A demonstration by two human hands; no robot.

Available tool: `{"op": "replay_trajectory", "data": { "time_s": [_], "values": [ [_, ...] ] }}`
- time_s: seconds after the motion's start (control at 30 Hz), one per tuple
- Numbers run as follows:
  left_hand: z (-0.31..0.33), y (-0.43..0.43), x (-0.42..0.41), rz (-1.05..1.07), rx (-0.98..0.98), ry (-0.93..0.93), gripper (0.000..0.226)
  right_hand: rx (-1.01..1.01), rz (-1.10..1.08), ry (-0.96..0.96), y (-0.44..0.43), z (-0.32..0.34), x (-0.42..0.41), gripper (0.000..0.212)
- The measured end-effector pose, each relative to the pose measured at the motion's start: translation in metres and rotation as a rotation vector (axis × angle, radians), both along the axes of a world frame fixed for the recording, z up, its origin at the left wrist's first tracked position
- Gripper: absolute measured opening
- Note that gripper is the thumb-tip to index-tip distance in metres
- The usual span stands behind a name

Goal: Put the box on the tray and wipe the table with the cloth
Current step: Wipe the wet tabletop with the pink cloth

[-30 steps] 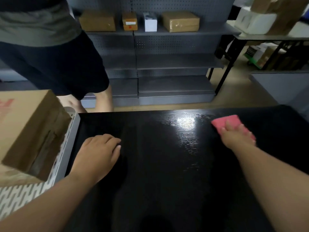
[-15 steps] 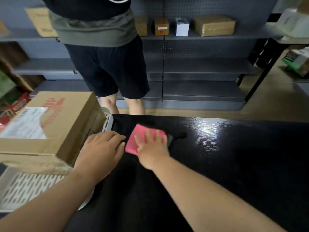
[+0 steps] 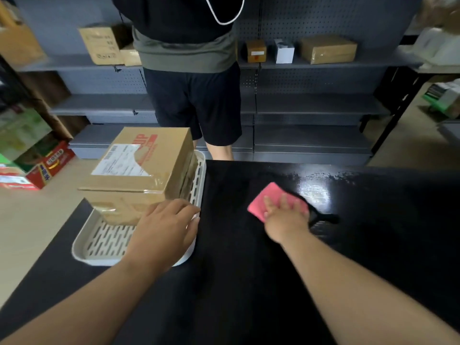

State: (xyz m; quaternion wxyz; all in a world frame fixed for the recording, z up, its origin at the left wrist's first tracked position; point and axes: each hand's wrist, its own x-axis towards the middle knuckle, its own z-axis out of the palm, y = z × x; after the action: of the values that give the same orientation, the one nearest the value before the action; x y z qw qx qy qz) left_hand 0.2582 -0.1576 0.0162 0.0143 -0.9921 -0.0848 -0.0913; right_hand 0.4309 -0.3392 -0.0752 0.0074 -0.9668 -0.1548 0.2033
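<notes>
Head view. Since half a second ago, the right hand [image 3: 286,216] and the pink cloth [image 3: 267,201] have shifted rightward across the black counter [image 3: 236,282], away from the tray [image 3: 99,257], and now sit near the glare patch. The left hand [image 3: 166,231] was flat on the counter beside the tray; it now rests over the tray's right rim.

Right hand: open, fingers spread, palm pressing the cloth flat on the counter. Left hand: open, fingers relaxed, gripping nothing.

Count: one box [image 3: 139,170], cardboard, with a shipping label, standing in the far part of the one white slotted tray at the counter's left end. One cloth. One bystander [image 3: 194,95] stands beyond the counter before grey shelves [image 3: 318,105] holding several boxes.
</notes>
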Motion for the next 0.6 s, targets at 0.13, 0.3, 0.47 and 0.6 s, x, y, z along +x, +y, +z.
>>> {"op": "replay_trajectory", "data": {
  "time_s": [0.13,0.3,0.47,0.6],
  "values": [
    [0.007,-0.009,-0.033,-0.079,0.030,-0.019,0.037,0.057,0.179,-0.017,0.044,-0.002,-0.128,0.064],
    [0.010,-0.020,-0.070,-0.140,0.061,-0.033,0.036,0.117,0.467,-0.079,0.044,-0.018,-0.279,0.057],
    [0.009,-0.032,-0.104,-0.200,0.086,-0.001,0.036,0.119,0.639,-0.082,-0.024,-0.003,-0.268,0.043],
    [0.009,-0.034,-0.127,-0.215,0.086,0.020,0.038,0.027,0.048,-0.116,-0.089,0.002,-0.196,0.049]
  ]
}}
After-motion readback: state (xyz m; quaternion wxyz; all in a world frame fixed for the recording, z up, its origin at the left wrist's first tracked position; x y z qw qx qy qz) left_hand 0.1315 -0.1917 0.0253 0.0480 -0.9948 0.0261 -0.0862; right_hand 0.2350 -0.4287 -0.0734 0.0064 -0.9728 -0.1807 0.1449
